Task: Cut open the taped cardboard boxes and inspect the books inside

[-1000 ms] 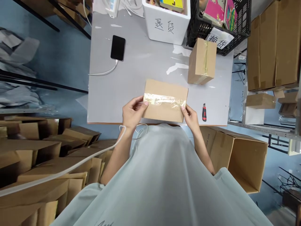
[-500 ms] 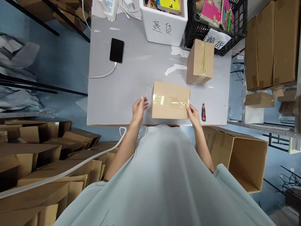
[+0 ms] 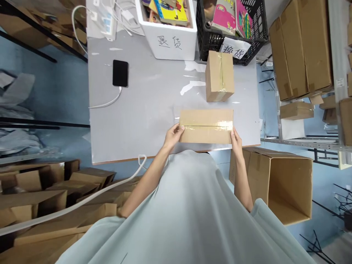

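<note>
A brown cardboard box (image 3: 206, 134) with clear tape along its seam is held between both hands at the table's near edge. My left hand (image 3: 173, 135) grips its left end, thumb on the near side. At the right end, my right hand (image 3: 236, 141) is closed on the box's edge. A second taped box (image 3: 220, 77) stands behind it on the grey table (image 3: 143, 121). The red and black cutter seen earlier does not show now.
A black phone (image 3: 120, 73) on a white cable lies at the left. At the back are a white bin (image 3: 173, 42) and a black crate (image 3: 209, 42) with books. An open carton (image 3: 264, 179) stands right of the table; more cartons (image 3: 93, 176) stand at lower left.
My left hand has moved right and taken hold of the box. The box has been turned, so a taped seam now faces up. The view has shifted, and the cutter is out of sight.
</note>
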### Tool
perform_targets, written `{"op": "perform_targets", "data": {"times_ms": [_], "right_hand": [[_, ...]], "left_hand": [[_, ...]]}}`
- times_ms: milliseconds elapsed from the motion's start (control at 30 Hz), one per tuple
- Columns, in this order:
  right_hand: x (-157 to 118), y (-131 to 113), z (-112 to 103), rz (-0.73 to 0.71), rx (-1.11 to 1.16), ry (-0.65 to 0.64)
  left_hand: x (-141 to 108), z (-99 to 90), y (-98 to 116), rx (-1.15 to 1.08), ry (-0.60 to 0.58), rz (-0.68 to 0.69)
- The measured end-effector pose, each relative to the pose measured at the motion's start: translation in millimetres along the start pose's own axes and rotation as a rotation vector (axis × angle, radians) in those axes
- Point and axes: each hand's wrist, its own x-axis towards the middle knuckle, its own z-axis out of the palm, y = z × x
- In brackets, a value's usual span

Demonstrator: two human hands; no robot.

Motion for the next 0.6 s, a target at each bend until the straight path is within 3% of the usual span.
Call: {"op": "perform_targets", "data": {"times_ms": [167,367,433,500,600], "right_hand": [[13.2,16.6,24.4,0.027,0.120,-0.116],[34.3,63.9,49.4,0.120,0.196,-0.307],[52.2,73.8,46.7,0.164,0.198,-0.264],[82.9,75.4,40.6,0.181,0.190,-0.173],[152.2,60.6,33.1,0.112,0.198,-0.068]], "left_hand": [[-8.3,-25.9,10.7,0.137,0.125,0.116],[-22.7,-39.4,2.8,0.346,0.305,-0.038],[-19.6,-31.7,3.5,0.446,0.391,0.014],[-4.2,-13.3,11.9,0.529,0.449,0.166],[46.3,38.6,38.0,0.471,0.355,0.319]]}}
